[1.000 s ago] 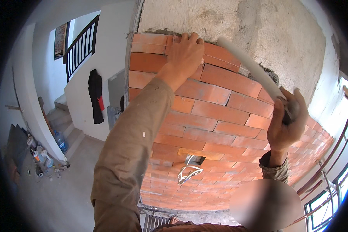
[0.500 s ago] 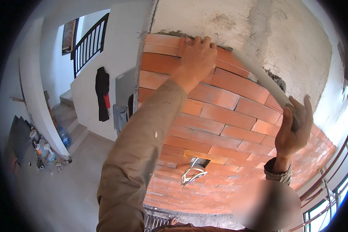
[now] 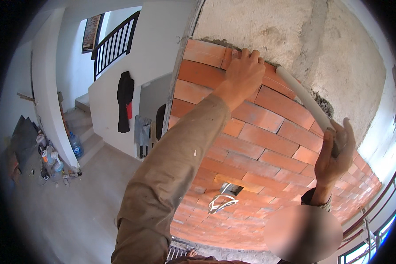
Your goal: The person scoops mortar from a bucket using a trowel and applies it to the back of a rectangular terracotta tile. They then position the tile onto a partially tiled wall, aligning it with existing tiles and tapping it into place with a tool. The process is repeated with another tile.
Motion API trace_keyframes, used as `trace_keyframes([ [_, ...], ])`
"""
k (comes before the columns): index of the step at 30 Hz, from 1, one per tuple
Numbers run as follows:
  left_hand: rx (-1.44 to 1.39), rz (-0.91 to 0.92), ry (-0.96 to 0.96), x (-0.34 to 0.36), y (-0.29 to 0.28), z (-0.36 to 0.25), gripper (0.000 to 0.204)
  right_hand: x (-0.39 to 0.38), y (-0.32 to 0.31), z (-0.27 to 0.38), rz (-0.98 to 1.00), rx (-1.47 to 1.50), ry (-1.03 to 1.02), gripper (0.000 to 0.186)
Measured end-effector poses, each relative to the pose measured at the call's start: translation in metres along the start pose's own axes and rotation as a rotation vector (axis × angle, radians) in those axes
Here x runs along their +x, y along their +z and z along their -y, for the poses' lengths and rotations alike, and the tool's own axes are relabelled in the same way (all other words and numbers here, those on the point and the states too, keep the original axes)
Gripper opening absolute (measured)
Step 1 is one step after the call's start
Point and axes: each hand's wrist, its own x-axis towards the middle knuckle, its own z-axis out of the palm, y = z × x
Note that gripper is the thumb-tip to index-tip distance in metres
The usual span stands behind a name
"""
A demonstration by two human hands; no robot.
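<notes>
My left hand (image 3: 245,75) reaches up to the top row of the brick-tiled wall. Its fingers curl over the upper edge of an orange brick tile (image 3: 226,58), which the hand mostly covers. In my right hand (image 3: 334,160), lower and to the right, is a pale stick-like tool handle (image 3: 301,94). The dark grey end of this tool sits in the palm, partly hidden by the fingers. Its far tip lies by the top edge of the tiles, just right of my left hand. A thin string (image 3: 279,83) runs along the top row.
Bare plaster (image 3: 268,37) with wet mortar (image 3: 323,104) rises above the tiles. White cables (image 3: 222,203) hang from a square hole in the wall. A dark garment (image 3: 125,101) hangs left, near stairs with a black railing (image 3: 116,42). Bottles and clutter (image 3: 50,158) stand on the floor.
The view has swung, so the wall's left part appears farther right. The handle's tip has shifted slightly against the top row. My left hand stays on the top tiles.
</notes>
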Motion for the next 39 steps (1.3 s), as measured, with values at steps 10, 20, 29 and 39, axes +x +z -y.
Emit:
trace_keyframes([
  [10,-0.013,0.077,-0.002,0.002,-0.015,-0.004,0.056,-0.012,0.003,-0.005,-0.128,0.129,-0.137,0.045],
  [20,-0.032,0.113,0.021,0.001,-0.017,0.004,0.057,-0.005,0.002,0.008,0.023,-0.032,-0.107,0.047],
  [29,-0.015,0.096,0.048,0.002,-0.012,0.007,0.057,0.009,0.003,0.022,-0.040,-0.010,-0.113,0.046],
  [39,-0.105,0.049,0.060,-0.003,-0.013,0.010,0.053,0.068,-0.015,0.053,-0.002,-0.136,-0.372,0.054],
])
